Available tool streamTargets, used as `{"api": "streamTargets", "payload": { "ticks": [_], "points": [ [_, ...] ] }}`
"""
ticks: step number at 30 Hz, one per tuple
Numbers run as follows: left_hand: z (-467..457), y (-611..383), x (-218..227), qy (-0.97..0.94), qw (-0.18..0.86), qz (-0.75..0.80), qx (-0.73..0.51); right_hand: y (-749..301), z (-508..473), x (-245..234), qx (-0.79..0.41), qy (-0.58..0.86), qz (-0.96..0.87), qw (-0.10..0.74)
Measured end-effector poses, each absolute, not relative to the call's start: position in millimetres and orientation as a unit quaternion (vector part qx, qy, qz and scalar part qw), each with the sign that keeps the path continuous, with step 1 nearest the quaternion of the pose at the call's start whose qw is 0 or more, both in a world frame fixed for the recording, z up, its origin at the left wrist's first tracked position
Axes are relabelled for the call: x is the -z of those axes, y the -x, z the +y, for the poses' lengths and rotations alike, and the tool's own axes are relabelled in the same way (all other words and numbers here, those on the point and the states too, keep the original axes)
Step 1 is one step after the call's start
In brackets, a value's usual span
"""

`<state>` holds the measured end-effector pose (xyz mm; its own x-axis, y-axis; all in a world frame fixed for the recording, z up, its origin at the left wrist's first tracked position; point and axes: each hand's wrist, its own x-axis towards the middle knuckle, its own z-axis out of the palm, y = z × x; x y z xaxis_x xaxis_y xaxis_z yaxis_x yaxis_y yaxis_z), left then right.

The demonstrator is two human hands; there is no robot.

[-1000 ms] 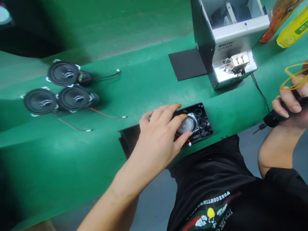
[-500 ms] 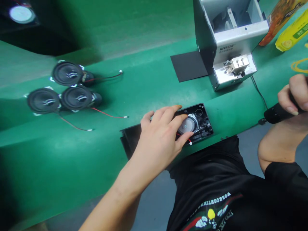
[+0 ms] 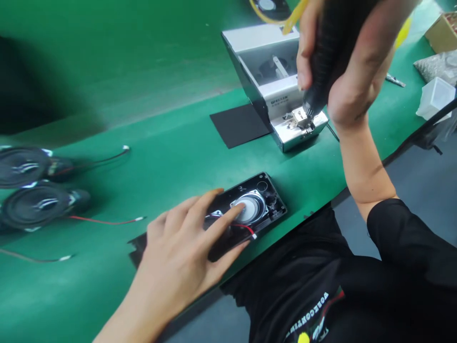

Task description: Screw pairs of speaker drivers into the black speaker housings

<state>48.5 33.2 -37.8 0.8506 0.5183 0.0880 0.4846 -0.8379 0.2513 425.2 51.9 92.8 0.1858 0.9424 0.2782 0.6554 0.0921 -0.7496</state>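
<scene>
My right hand (image 3: pixel 360 71) is wrapped round a black electric screwdriver (image 3: pixel 323 62). The tool points down, and its nose is at the metal pick-up block (image 3: pixel 300 116) of a silver screw feeder (image 3: pixel 285 90). My left hand (image 3: pixel 185 238) lies with spread fingers across a black speaker housing (image 3: pixel 276 202) near the bench's front edge. Its index fingertip touches the round back of a speaker driver (image 3: pixel 252 208) seated in the housing. A red wire with a white plug (image 3: pixel 253 236) hangs over the near side. My palm and fingers hide the housing's left part.
Loose round speakers (image 3: pixel 39 205) with wired plugs stand on the green bench (image 3: pixel 171 162) at left. A black sheet (image 3: pixel 240 125) lies beside the feeder. At far right are a clear plastic tub (image 3: pixel 433 100), a bag (image 3: pixel 437 66) and a cardboard box (image 3: pixel 444 33). A yellow cord (image 3: pixel 296 16) hangs near the screwdriver.
My right hand has carried the screwdriver from the right edge to the feeder's pick-up block. The view has swung right. My left hand stays on the housing, its index finger now on the driver.
</scene>
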Motion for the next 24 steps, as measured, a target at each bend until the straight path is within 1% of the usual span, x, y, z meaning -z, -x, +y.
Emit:
{"api": "streamTargets", "payload": {
  "ticks": [3, 5, 10, 17, 21, 22, 24],
  "points": [
    [32, -55, 39, -0.957, 0.095, 0.267, -0.062, -422, 52, -58, -0.179, 0.531, -0.638, 0.528],
    [32, -62, 38, -0.958, 0.088, 0.266, -0.057, -427, 56, -47, -0.18, 0.504, -0.63, 0.563],
    [30, -81, 37, -0.962, 0.089, 0.251, -0.062, -443, 66, -44, -0.183, 0.55, -0.61, 0.54],
    [30, -83, 39, -0.953, 0.116, 0.271, -0.073, -440, 60, -37, -0.175, 0.555, -0.596, 0.553],
    [30, -83, 38, -0.952, 0.122, 0.27, -0.073, -446, 56, -35, -0.177, 0.599, -0.588, 0.513],
    [30, -84, 38, -0.951, 0.125, 0.271, -0.076, -447, 57, -35, -0.179, 0.596, -0.591, 0.514],
    [29, -84, 38, -0.952, 0.125, 0.269, -0.076, -445, 60, -38, -0.186, 0.536, -0.609, 0.554]
  ]
}}
